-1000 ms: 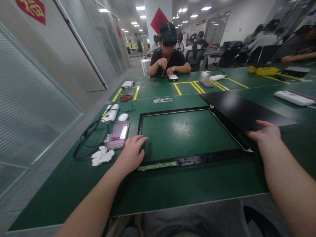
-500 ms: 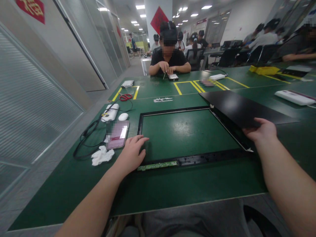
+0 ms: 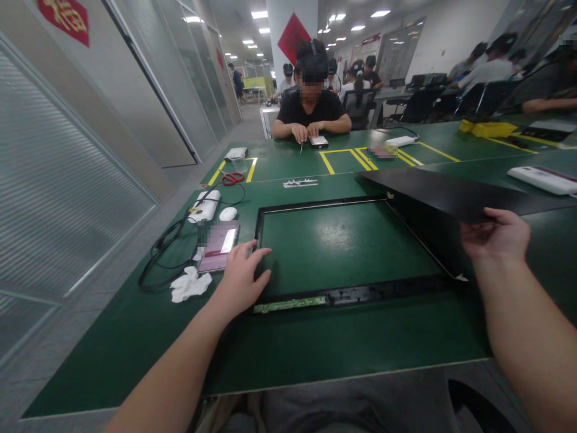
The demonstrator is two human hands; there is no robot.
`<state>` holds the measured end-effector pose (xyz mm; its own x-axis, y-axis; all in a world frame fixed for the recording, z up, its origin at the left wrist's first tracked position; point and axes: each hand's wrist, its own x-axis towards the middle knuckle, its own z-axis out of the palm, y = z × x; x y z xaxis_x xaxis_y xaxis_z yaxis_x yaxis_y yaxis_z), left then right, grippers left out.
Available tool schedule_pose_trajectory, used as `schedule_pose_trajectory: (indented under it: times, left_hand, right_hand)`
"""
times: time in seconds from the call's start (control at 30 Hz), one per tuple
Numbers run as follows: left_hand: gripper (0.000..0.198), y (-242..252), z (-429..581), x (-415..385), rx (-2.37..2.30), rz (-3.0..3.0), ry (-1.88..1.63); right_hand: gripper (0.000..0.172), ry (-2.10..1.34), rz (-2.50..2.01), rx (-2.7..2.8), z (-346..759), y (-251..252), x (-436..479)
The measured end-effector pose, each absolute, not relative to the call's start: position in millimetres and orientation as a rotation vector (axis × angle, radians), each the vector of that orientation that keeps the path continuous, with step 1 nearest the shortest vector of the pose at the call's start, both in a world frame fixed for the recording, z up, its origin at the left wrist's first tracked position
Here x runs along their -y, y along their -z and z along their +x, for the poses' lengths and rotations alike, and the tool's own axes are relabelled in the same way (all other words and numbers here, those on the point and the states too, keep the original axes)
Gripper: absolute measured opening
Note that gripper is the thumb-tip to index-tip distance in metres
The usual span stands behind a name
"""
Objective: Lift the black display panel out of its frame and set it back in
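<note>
A black rectangular frame (image 3: 383, 291) lies on the green table, with a green circuit strip (image 3: 291, 304) along its near edge at the left. My left hand (image 3: 243, 273) rests at the frame's left side, fingers apart, holding nothing. On the right, my right hand (image 3: 498, 237) grips the near edge of a thin black panel (image 3: 451, 191) between thumb and fingers. The panel is tilted above the frame's right side and reaches out to the right.
Left of the frame lie a phone (image 3: 219, 245), crumpled tissue (image 3: 190, 285), a white mouse (image 3: 228, 213), a black cable (image 3: 155, 255) and red scissors (image 3: 233, 178). Across the table (image 3: 288, 159) a person (image 3: 311, 108) works on a small device. A white power strip (image 3: 541, 179) lies at the right.
My right hand has moved right and slightly up with the black panel, which is now tilted more steeply. My left hand stays at the frame's left side. The view has shifted a little.
</note>
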<state>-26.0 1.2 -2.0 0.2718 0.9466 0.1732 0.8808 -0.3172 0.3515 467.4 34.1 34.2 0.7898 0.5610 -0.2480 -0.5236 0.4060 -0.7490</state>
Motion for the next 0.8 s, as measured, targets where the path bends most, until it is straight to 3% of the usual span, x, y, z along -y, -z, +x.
schedule_pose_trajectory:
  times: [0.17, 0.4, 0.6, 0.8]
  left_hand:
    - [0.050, -6, -25, -3, -1.681, 2.098, -0.881]
    - [0.052, -18, -15, -3, -1.354, 1.255, -1.317]
    - [0.024, -38, -6, -1, -1.144, 0.692, -1.355]
    - [0.017, -52, -9, -1, -1.125, 0.504, -1.272]
  right_hand:
    - [0.035, -0.691, -0.723, 0.184, 463, -37, -27]
    - [0.052, -0.819, -0.696, 0.305, 457, -35, -22]
    - [0.055, -0.883, -0.862, 0.449, 458, -26, -16]
    - [0.049, -1.007, -1.262, 0.573, 448, -28, -12]
